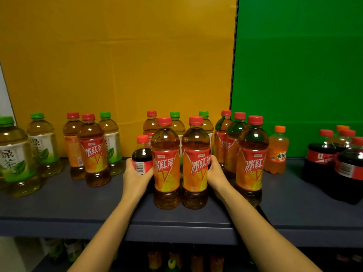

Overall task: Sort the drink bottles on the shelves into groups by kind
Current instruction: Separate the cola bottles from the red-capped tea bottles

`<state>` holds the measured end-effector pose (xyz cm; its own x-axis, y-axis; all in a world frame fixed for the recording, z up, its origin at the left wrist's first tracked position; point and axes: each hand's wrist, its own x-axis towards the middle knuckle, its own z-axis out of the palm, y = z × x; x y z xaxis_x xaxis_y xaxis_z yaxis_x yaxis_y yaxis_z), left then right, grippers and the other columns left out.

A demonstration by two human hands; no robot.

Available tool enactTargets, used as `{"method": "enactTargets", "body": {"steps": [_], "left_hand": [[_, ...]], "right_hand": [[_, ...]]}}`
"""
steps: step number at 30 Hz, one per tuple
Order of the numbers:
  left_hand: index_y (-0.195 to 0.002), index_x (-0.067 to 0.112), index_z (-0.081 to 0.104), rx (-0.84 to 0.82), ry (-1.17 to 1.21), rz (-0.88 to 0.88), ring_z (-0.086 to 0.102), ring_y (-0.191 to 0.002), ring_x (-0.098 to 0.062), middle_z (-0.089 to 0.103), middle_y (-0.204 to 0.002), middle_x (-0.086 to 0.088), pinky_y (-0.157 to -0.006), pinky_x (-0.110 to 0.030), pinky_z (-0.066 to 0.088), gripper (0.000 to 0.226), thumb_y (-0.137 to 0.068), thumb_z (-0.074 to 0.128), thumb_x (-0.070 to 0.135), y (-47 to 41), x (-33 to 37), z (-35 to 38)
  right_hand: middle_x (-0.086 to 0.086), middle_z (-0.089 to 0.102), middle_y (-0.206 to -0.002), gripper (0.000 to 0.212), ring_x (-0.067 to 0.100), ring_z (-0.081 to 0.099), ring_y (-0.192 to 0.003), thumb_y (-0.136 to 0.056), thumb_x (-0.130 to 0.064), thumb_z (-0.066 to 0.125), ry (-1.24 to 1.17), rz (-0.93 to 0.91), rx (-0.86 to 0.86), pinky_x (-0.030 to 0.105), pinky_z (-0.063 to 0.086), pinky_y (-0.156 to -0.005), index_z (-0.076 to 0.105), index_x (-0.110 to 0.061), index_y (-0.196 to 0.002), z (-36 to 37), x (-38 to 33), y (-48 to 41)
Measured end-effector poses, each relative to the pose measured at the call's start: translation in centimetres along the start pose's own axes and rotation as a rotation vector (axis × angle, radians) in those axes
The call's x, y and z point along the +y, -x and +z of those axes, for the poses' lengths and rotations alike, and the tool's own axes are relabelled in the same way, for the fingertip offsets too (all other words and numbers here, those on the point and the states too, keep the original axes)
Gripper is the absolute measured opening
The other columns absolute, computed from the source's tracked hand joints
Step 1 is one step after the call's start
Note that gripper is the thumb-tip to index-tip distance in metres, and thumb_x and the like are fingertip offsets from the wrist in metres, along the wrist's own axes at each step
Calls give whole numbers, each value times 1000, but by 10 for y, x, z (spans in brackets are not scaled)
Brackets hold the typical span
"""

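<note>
Yellow backing board (117,65) fills the wall from 9 to 12 o'clock, and a green board (298,65) takes over toward 2 o'clock. Beneath them runs the dark grey shelf (59,205), its front edge crossing our view. Under it, at 6 o'clock, we make out dim lower bottles (196,260), too blurred to sort.

Our two bare forearms rise from 6 o'clock, nearly parallel, wrists straight, to the middle of the shelf.

At 9 o'clock stand the green tea bottles (42,142), with red-capped tea bottles among them. At 1 o'clock three more red tea bottles (251,154) crowd together. At 3 o'clock sits a cola cluster (322,154), with one orange soda bottle (278,152) between those two groups.

Dead centre, the left front tea bottle (166,163) and the right front tea bottle (195,163) stand upright, side by side.

Our right hand (216,171) lies on the 3 o'clock side of the right front tea bottle, its grip curled round the label. Our left hand (137,173) has its grip wrapped round the lower half of the small cola bottle (142,154), upright just beside the left front tea bottle at its 9 o'clock.
</note>
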<state>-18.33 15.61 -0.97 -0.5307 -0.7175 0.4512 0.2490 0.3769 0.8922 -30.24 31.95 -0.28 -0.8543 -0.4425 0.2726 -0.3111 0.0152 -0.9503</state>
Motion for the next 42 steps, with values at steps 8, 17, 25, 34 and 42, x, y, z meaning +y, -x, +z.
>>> {"method": "enactTargets", "body": {"steps": [8,17,25,34,42], "left_hand": [[-111,19,45,92,46,125,56,-94,-16,55,-103,2,-81,-30,44,50,-72,76,15,10,19,-20],[-112,20,47,58,36,315,55,-87,2,55,-95,14,-67,-8,46,48,-73,74,15,13,59,-36],[-98,32,48,-21,86,366,58,-89,-2,57,-94,13,-69,-12,47,39,-72,73,19,26,83,-37],[-98,32,50,-138,136,333,62,-89,-6,61,-96,9,-71,-21,53,45,-62,79,37,39,89,-35],[-103,28,53,-184,126,312,63,-89,-4,64,-97,9,-70,-19,54,61,-51,72,53,44,87,-26]], "right_hand": [[6,53,-127,53,18,51,-117,-87,-16,61,-39,-158,179,32,42,-95,35,-9,-133,-15,-18,4],[8,52,-128,55,23,51,-119,-86,-20,63,-47,-176,277,47,42,-102,34,-11,-132,-18,-40,8],[13,51,-128,53,28,51,-119,-87,-19,61,-34,-82,370,50,42,-102,33,-8,-131,-11,-46,13],[14,50,-128,54,28,49,-119,-88,-21,61,143,-121,395,39,40,-96,31,-4,-130,-14,-64,16],[13,53,-124,57,28,53,-115,-84,-30,65,82,-144,365,41,45,-96,35,-5,-126,-20,-84,3]]}}
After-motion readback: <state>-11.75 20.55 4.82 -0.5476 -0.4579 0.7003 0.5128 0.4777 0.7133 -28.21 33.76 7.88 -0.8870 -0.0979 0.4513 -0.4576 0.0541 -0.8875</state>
